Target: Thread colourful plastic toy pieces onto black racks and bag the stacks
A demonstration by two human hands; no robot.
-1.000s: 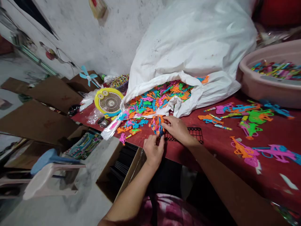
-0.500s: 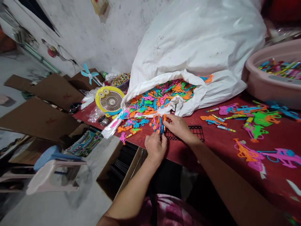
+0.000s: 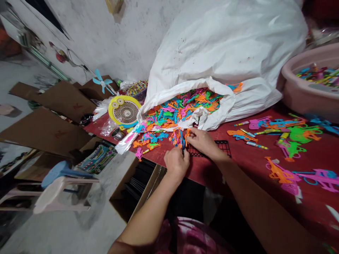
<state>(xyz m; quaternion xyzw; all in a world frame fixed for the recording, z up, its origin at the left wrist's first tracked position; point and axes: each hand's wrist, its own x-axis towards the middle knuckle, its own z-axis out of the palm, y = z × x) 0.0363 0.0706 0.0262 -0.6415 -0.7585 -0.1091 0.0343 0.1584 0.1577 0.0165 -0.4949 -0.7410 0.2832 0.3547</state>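
Observation:
Both hands work at a small bunch of coloured plastic toy pieces (image 3: 179, 137) at the near edge of a red table (image 3: 246, 158). My left hand (image 3: 176, 163) is curled, fingers pinching the bunch from below. My right hand (image 3: 202, 141) pinches the same bunch from the right, resting over a black plastic grid (image 3: 222, 145). Just behind, a big white sack (image 3: 225, 60) lies on its side with its mouth open, spilling several orange, blue, pink and green toy pieces (image 3: 182, 107) onto the table.
Larger toy guns (image 3: 288, 141) and small tubes lie scattered on the table's right. A pink basin (image 3: 309, 88) of coloured parts stands far right. A yellow fan (image 3: 124, 111) sits left of the sack. Below the edge are an open cardboard box (image 3: 137, 190), flat cardboard and a plastic stool (image 3: 60, 187).
Both hands stay pinched on the same bunch of toy pieces, with only small finger shifts. The view has drifted slightly, so everything sits a little further right.

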